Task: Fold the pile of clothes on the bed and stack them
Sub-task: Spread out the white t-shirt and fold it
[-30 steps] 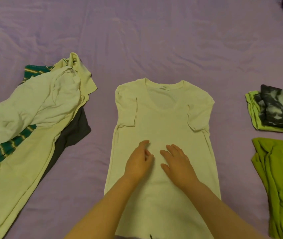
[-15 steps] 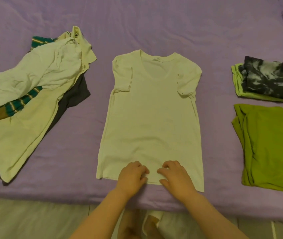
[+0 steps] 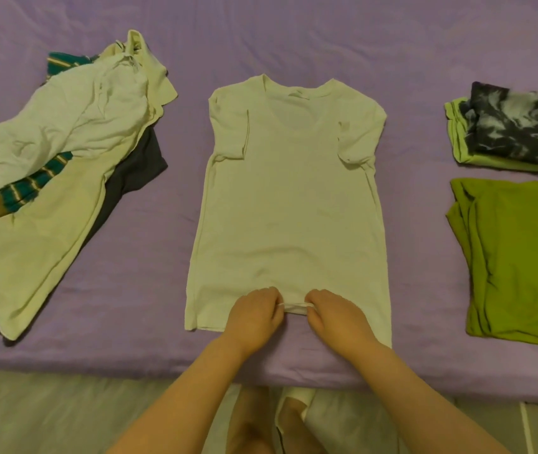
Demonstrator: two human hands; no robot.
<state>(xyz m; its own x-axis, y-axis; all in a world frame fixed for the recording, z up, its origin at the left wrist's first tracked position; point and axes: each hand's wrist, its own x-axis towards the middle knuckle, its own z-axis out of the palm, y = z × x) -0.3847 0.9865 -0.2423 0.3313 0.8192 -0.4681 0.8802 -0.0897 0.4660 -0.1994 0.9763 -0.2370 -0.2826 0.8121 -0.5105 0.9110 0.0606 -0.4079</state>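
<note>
A pale cream T-shirt (image 3: 289, 204) lies flat in the middle of the purple bed (image 3: 293, 31), neck away from me, both sleeves folded inward. My left hand (image 3: 256, 317) and my right hand (image 3: 334, 317) sit side by side at the middle of its bottom hem, each pinching the hem, which is lifted slightly between them. To the left lies an unfolded pile of clothes (image 3: 61, 152): white and cream tops, a green striped piece, a dark grey garment underneath.
At the right lie a folded tie-dye garment (image 3: 520, 124) on a light green one, and nearer me a folded olive-green garment (image 3: 523, 257). The bed's front edge (image 3: 97, 365) runs across below my hands, with pale floor beneath it.
My hands slid from the shirt's middle down to the bottom hem, then closed on it and raised it a little. The view pulled back to show the bed's edge.
</note>
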